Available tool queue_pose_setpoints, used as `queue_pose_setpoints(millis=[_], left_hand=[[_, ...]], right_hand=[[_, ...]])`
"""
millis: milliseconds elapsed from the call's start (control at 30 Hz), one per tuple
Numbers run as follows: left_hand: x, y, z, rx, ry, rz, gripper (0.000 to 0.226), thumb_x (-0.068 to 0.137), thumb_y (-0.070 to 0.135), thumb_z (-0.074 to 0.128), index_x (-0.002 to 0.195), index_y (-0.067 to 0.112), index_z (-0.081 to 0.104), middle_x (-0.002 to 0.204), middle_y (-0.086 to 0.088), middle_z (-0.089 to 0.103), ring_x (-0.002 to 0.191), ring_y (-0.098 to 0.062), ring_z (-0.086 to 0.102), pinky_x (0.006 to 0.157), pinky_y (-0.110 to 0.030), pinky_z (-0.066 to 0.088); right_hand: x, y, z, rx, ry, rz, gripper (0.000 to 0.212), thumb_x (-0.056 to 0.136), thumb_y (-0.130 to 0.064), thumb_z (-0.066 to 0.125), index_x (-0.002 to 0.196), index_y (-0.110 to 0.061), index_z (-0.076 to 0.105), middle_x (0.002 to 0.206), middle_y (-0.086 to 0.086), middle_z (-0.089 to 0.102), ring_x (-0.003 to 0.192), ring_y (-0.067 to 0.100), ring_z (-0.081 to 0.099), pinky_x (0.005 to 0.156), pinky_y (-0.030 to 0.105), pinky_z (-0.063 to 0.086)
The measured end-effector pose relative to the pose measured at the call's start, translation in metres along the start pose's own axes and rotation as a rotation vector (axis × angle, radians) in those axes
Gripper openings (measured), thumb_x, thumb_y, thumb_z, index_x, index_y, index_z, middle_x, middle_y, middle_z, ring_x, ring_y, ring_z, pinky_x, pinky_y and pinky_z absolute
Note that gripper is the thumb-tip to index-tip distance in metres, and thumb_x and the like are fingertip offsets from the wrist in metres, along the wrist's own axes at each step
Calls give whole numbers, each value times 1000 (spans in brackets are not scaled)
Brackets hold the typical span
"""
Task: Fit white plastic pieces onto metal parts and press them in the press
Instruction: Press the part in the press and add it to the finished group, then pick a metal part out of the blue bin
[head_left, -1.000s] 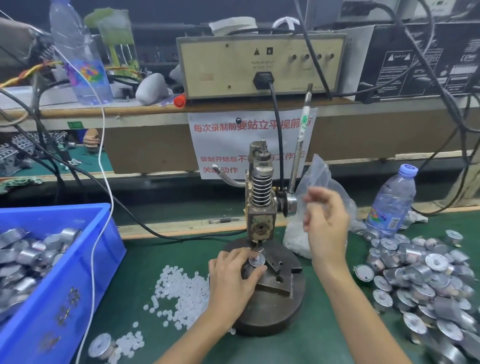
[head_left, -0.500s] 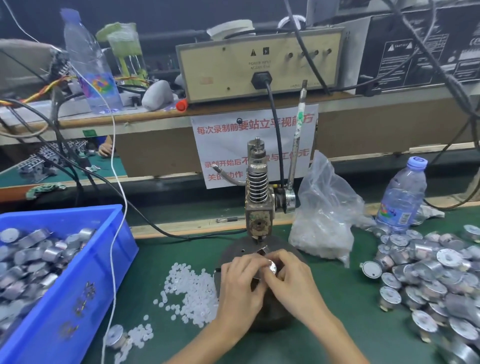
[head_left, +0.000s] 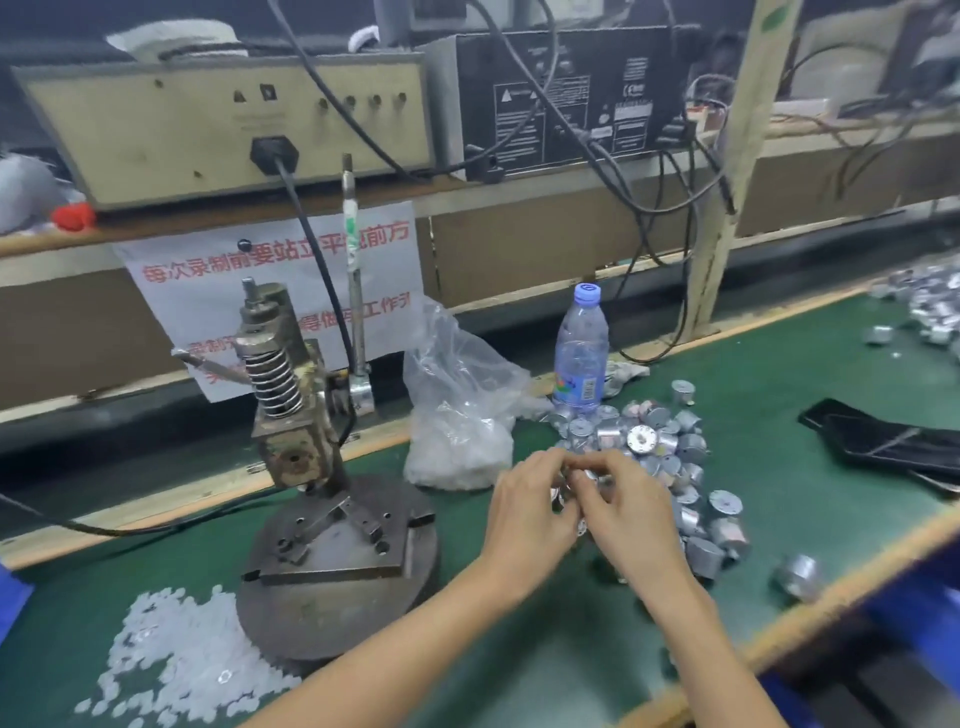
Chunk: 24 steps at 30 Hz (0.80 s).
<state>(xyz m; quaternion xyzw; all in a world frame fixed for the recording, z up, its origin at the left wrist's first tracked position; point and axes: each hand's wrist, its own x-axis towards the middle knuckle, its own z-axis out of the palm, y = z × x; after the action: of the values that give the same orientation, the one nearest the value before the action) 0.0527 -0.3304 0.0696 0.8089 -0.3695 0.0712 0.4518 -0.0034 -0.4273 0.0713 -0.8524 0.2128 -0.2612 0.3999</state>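
Off the press (head_left: 291, 415) now: left hand (head_left: 524, 512) and right hand (head_left: 631, 514) both pinch one part (head_left: 589, 475) over the pile (head_left: 670, 447), new cycle starting

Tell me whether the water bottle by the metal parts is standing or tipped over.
Upright: the water bottle stands on its base behind the pile of metal parts, blue cap on top.

Head view, down onto bench (head_left: 779, 415)
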Motion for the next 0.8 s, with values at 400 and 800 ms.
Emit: queue_pose_setpoints(millis=[400, 800], left_hand=[[2, -12, 50, 154, -257, 135, 20, 83, 15, 51, 102, 17, 56, 99, 6, 57, 92, -14, 50, 79, -25, 37], [2, -14, 25, 353, -301, 150, 35, 89, 34, 46, 124, 27, 46, 122, 12, 48, 114, -10, 42, 96, -23, 28]], right_hand=[[-6, 47, -17, -349, -35, 76, 17, 91, -32, 53, 104, -25, 62, 106, -5, 56, 99, 15, 56, 77, 28, 41], [-5, 36, -8, -287, 23, 12, 12, 90, -24, 52, 97, -26, 62, 95, -9, 56, 91, 12, 55, 74, 28, 42]])
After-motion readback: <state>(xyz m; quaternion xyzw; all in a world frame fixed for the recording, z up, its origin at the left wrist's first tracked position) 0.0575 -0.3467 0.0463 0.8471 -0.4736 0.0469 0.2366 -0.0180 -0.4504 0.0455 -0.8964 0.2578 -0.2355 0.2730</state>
